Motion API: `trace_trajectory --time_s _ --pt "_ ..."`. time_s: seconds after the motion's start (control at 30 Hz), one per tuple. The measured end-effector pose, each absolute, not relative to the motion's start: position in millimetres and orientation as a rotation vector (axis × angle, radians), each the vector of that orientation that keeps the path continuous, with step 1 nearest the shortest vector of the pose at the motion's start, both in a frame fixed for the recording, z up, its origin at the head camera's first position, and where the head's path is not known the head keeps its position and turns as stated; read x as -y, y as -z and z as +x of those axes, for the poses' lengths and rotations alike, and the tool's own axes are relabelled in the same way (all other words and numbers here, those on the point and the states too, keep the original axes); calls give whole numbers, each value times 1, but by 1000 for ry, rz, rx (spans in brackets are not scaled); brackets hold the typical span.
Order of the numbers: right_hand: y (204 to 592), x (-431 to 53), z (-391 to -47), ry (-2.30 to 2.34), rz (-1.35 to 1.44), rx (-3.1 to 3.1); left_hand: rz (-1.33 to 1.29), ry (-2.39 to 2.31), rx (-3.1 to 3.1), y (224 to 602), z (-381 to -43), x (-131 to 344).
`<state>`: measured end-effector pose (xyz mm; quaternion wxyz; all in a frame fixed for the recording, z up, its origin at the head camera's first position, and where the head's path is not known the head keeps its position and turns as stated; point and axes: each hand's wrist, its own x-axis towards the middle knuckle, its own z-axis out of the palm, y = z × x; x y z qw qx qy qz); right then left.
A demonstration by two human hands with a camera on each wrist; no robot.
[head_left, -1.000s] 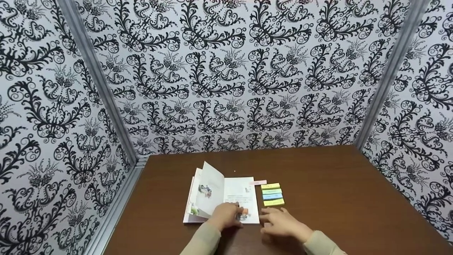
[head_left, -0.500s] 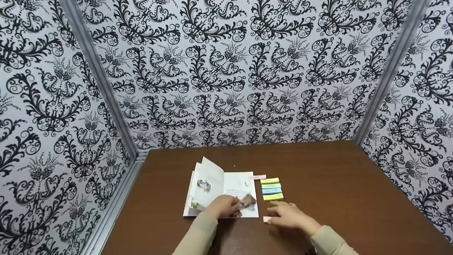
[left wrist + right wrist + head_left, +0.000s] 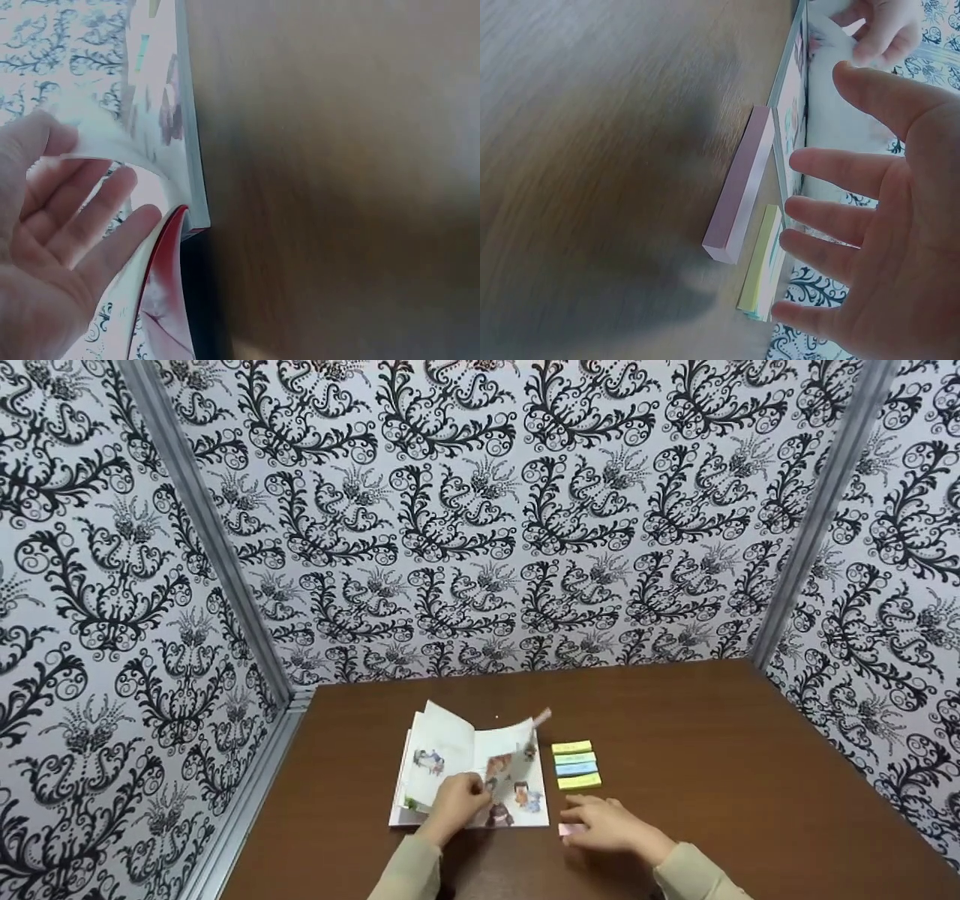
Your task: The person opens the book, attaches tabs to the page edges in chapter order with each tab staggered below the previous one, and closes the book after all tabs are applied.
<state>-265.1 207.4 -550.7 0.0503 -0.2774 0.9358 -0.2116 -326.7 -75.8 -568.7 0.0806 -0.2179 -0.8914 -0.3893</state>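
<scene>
Head view: a brown table (image 3: 675, 765) bears an open book (image 3: 442, 731), left of the coloured strips, its right-hand page (image 3: 496, 741) raised and curving. The left hand (image 3: 452, 801) pinches this page between thumb and fingers, presumably to keep it from falling flat. The right hand (image 3: 611, 825), fingers extended and holding nothing, lies near a row of sticky strips (image 3: 576, 767), probably set beside the book for easy reach. A pink block (image 3: 739, 187) shows partly beneath that hand; a pink flag (image 3: 542, 717) projects from the raised page. Print is too small to read; no brand is legible.
</scene>
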Motion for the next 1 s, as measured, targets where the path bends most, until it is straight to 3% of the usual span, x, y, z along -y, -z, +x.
trace_trajectory --time_s 0.43,1.0 --pt "553 -191 -265 658 -886 -2816 -335 1252 2593 569 -315 106" --pt "554 -182 -268 635 -935 -2796 -221 1621 2582 569 -316 112"
